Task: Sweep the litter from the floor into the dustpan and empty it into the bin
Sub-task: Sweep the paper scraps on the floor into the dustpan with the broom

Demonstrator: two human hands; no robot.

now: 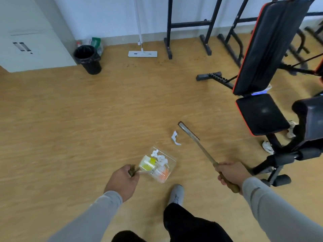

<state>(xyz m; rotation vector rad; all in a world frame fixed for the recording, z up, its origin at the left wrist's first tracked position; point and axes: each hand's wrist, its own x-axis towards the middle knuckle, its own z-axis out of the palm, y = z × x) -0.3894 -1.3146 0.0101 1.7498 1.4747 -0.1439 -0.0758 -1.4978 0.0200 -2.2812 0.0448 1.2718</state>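
My left hand (123, 180) grips the handle of a clear dustpan (170, 165) resting on the wooden floor. White paper scraps (160, 157) and yellow and orange bits lie inside the pan. My right hand (230, 173) grips the wooden handle of a long broom (197, 144); its narrow head sits on the floor just right of a loose white paper scrap (175, 137). That scrap lies beyond the pan's open edge, apart from it. A black bin (88, 58) with a dark liner stands far off at the back left, by the wall.
A black and red weight bench (262, 112) and its frame crowd the right side. A white flat mop (142, 53) leans on the back wall beside black racks (188, 25). A grey cabinet (29, 39) stands at the back left. My grey shoe (176, 193) is just below the dustpan.
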